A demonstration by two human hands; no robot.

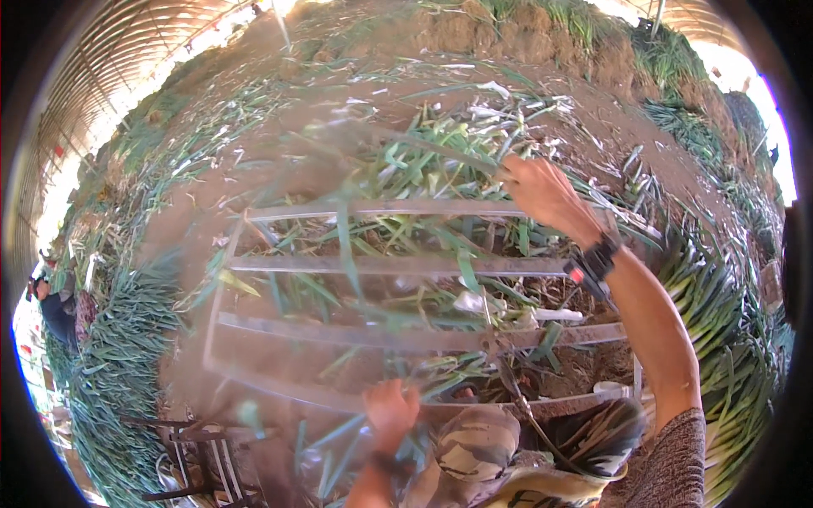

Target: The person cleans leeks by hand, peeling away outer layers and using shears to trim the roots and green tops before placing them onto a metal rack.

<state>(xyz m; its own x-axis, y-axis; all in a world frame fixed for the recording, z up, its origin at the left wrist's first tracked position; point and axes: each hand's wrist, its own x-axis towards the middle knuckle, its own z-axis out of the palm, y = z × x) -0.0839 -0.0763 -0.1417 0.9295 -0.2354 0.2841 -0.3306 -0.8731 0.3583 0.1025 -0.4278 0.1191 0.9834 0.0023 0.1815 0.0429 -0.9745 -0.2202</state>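
My right hand [542, 193] is closed around one end of a long green leaf [453, 154]. The leaf stretches left over a heap of loose leek leaves and its far end is blurred. A dark watch [600, 256] circles that wrist. Nearer to me, my left hand [391, 411] is curled beside the nearest bar of a metal rack [373, 207]; motion blurs it, and what its fingers hold, if anything, cannot be made out. Loose green leaves [339, 449] lie by that hand. A dark, hose-like line [518, 396] runs from the rack toward my lap.
Leek leaves and pale peelings [508, 110] litter the brown ground beyond the rack. Leeks are piled at right [720, 364] and left [118, 381]. A dark metal frame [199, 461] stands at lower left. Another person [59, 311] is at the far left.
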